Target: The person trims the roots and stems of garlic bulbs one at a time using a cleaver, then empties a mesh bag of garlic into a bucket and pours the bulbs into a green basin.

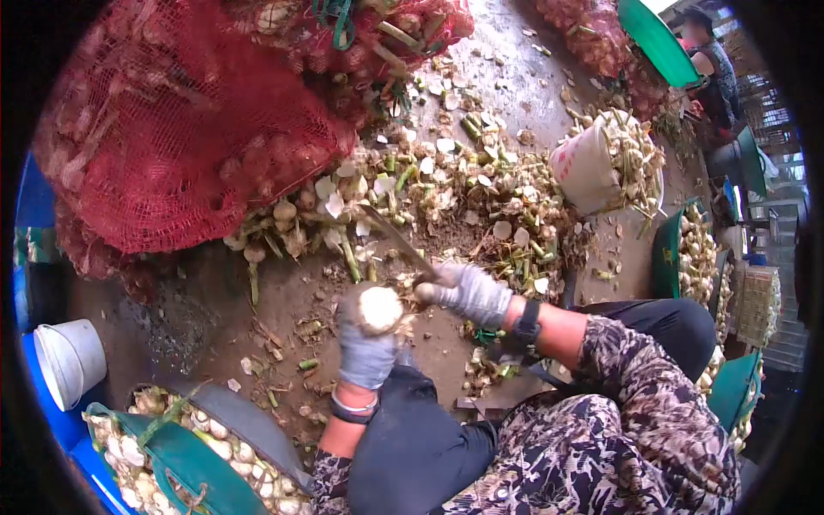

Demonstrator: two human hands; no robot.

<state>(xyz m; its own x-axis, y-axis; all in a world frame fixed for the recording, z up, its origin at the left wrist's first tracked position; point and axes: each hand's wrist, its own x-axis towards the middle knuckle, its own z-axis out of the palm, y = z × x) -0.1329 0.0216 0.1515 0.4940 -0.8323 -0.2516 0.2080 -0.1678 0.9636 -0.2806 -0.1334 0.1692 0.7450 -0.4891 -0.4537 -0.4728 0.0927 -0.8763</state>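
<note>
My left hand (364,354), in a grey-white glove, is closed around a pale garlic bulb (379,309). The bulb's white face is turned up toward me, and its edges are slightly blurred. Just right of it, my gloved right hand (474,294) grips a knife (402,244), whose blade points up and to the left. The knife's handle is mostly hidden in the fingers. Dry roots or skin hang between the bulb and my right hand. Beneath both hands, the ground is littered with garlic trimmings (446,193), cut stems and skins.
Red mesh sacks (197,129) of garlic are piled at upper left. A tipped white bucket (588,167) holds stems at right. Green baskets (163,451) of bulbs stand lower left and along the right. A white pail (73,360) sits at left. Another person (712,69) is at upper right.
</note>
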